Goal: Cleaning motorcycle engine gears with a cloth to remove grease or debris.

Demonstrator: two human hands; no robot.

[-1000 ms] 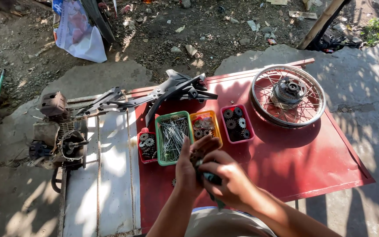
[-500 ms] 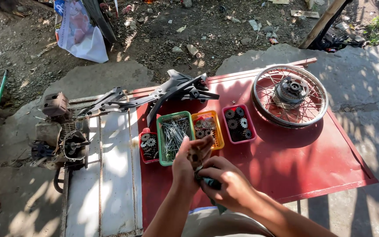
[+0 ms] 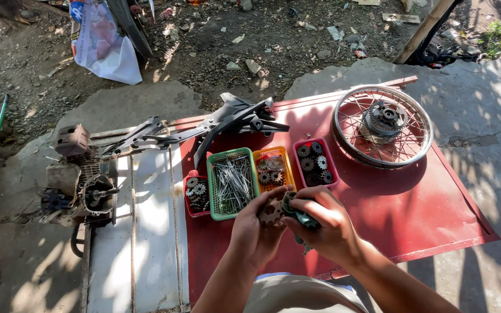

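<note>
Holding a sprocket [image 3: 272, 210] in left hand [image 3: 254, 232], right hand [image 3: 324, 223] clenches rag [image 3: 298, 213] near spoke-filled green basket [image 3: 231, 184].

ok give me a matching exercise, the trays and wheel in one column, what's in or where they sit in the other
Things:
1. green tray
2. pink tray
3. wheel
4. orange tray

Descriptions:
A. far right of the red sheet, lying flat
B. thin metal rods
C. dark gears, right end of the tray row
D. a few gears, between the green and pink trays

Pairs: 1-B, 2-C, 3-A, 4-D
</note>
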